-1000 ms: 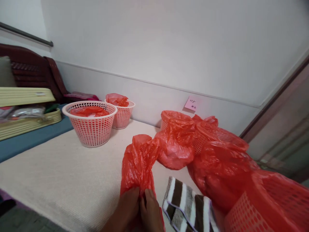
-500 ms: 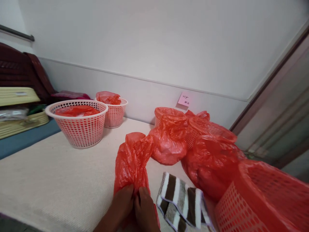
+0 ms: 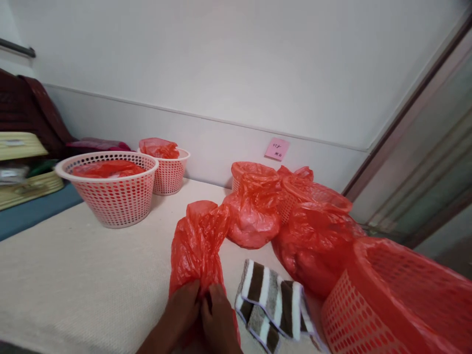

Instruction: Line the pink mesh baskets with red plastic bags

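Note:
A crumpled red plastic bag (image 3: 197,241) lies on the pale surface at the bottom middle, its far end bunched upward. Side by side on its near part, my left hand (image 3: 185,301) and my right hand (image 3: 217,312) both pinch the plastic, fingers closed close together. The bag's nearest part is hidden under my hands and forearms. To the right of my right hand rests a folded striped towel (image 3: 275,300) in brown, white and grey, apart from the hand.
Two white perforated baskets (image 3: 121,206) (image 3: 167,177) with red plastic inside stand at left. Red-bagged bundles (image 3: 254,221) (image 3: 317,241) sit right of centre. A red-lined basket (image 3: 354,305) fills the lower right. A pink note (image 3: 277,148) is on the wall.
The whole scene has shifted slightly left in view as the camera turned. Both hands keep their pinch on the red bag, with only slight finger movement.

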Available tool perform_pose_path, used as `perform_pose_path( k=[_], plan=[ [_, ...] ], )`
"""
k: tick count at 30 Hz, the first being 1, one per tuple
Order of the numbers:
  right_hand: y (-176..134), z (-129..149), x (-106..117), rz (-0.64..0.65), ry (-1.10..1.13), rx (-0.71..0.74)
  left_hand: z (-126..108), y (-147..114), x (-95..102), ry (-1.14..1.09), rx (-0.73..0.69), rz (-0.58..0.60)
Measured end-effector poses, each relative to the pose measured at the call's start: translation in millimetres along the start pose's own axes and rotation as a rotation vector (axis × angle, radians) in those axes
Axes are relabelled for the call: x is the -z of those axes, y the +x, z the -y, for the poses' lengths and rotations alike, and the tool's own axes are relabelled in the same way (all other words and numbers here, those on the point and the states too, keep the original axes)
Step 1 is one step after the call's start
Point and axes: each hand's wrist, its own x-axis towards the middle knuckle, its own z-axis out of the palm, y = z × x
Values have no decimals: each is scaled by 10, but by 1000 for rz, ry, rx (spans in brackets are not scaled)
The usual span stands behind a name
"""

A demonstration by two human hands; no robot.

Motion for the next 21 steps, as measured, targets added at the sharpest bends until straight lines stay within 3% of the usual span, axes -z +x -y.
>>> perform_pose_path(
  k=[4, 8, 14, 17, 21],
  plan=[
    [-53, -3, 151, -34, 91, 75, 20, 16, 14, 35, -9, 15],
    [-125, -142, 277, -183, 143, 146, 25, 14, 41, 76, -35, 26],
    [-216, -359, 285, -307, 201, 91, 9, 45, 70, 93, -61, 64],
    [-85, -291, 341, -238, 165, 141, 10, 80, 61, 86, -54, 75],
    [397, -76, 510, -188, 39, 232, 25, 113, 49, 43, -46, 87]
  ],
)
